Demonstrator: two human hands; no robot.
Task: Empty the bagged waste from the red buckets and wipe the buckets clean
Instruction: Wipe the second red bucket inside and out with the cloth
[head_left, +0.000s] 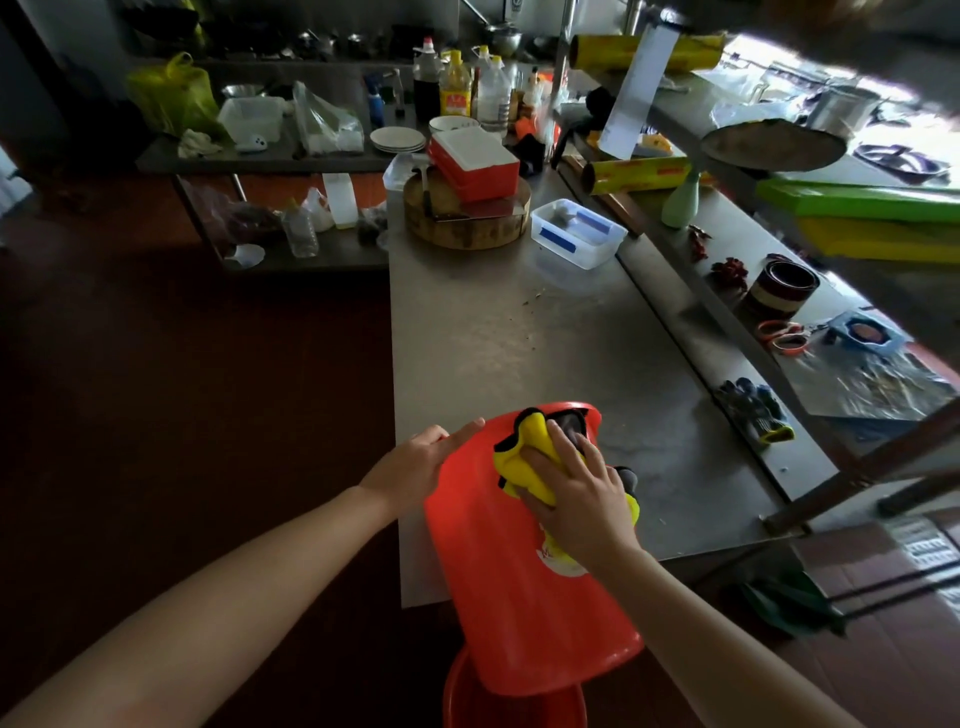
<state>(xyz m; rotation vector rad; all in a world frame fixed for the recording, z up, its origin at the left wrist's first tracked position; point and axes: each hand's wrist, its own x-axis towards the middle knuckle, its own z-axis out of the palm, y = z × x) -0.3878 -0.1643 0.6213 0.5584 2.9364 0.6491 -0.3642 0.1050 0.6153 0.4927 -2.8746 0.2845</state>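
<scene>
There is a single view, from a camera worn on the person's head. It faces forward and steeply downward, looking out along both forearms. It hangs close over the near end of the steel table (493, 338), so the left hand (415, 462), the right hand (582, 499) and the red bucket (519, 597) fill the lower middle. The wide lens (it bows straight edges near the borders) also takes in the table running away to the far counter (270, 161), the dark floor (182, 389) on the left and a side shelf (727, 228) on the right.
</scene>
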